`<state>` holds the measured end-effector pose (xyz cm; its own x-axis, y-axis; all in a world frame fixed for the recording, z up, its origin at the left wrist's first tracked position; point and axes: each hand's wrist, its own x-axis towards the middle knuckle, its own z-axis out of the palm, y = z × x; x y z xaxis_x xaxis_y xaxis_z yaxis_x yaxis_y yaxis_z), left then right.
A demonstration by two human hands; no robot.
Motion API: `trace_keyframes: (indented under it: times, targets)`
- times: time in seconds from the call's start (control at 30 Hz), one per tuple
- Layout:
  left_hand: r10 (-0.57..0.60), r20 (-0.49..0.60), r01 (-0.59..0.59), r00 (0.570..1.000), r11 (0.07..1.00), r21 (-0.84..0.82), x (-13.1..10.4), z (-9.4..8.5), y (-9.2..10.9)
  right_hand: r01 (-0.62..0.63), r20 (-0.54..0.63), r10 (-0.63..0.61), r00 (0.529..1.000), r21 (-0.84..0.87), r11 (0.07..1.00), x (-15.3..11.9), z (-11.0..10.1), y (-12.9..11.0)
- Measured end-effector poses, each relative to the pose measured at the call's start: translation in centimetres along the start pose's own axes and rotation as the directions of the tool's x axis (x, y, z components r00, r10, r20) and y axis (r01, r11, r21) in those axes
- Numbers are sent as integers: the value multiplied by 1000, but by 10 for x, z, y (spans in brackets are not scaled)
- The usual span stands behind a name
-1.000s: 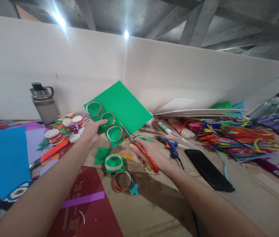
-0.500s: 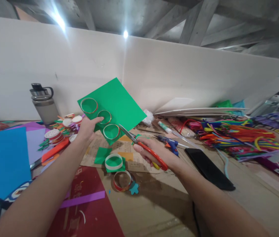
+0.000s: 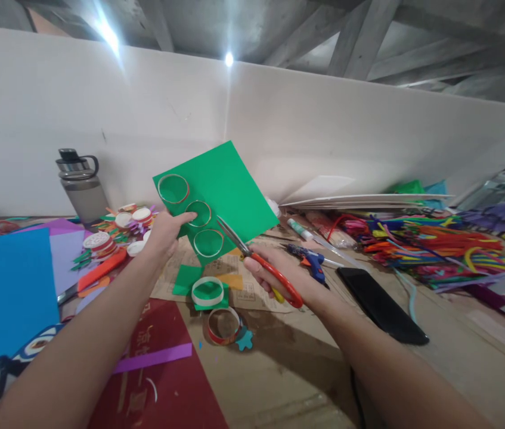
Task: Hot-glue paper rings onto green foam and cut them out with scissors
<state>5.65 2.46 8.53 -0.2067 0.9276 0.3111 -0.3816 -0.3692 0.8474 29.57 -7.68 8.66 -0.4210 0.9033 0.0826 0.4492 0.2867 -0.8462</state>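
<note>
My left hand (image 3: pixel 169 235) pinches the lower left edge of a green sheet of paper (image 3: pixel 234 185), held tilted above the table. Three thin paper rings stand along that edge: an upper ring (image 3: pixel 188 189), a middle ring (image 3: pixel 210 214) near my thumb, and a lower ring (image 3: pixel 222 241). My right hand (image 3: pixel 270 268) grips scissors (image 3: pixel 274 275) with red and yellow handles; the blades point up and left over the sheet, beside the lower ring. Below lie a white ring (image 3: pixel 207 302) on a green paper piece, and a red-and-white ring (image 3: pixel 223 339) touching a blue flower shape (image 3: pixel 244 339).
At left stand a water bottle (image 3: pixel 81 190) and blue paper (image 3: pixel 6 298), with an orange-handled cutter (image 3: pixel 102 268). To the right lie a glue gun (image 3: pixel 315 265), a glue stick (image 3: pixel 299 229), a phone (image 3: pixel 381 305) and bundled pipe cleaners (image 3: pixel 431 244). A white board (image 3: pixel 324 131) closes the back.
The green sheet, its rings and my left hand have shifted right. My right hand stays nearly in place, and the scissor blades now lie farther over the sheet.
</note>
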Motion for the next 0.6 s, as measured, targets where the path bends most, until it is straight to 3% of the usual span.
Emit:
trace_keyframes:
  times: [0.3,0.6]
  targets:
    - [-95,54,97,994,995,-32,-7,8,-3,-38,21,36,999,100,994,3,4,7]
    - [-269,97,274,958,961,-40,-18,22,-19,-50,-52,66,996,258,965,11,16,20]
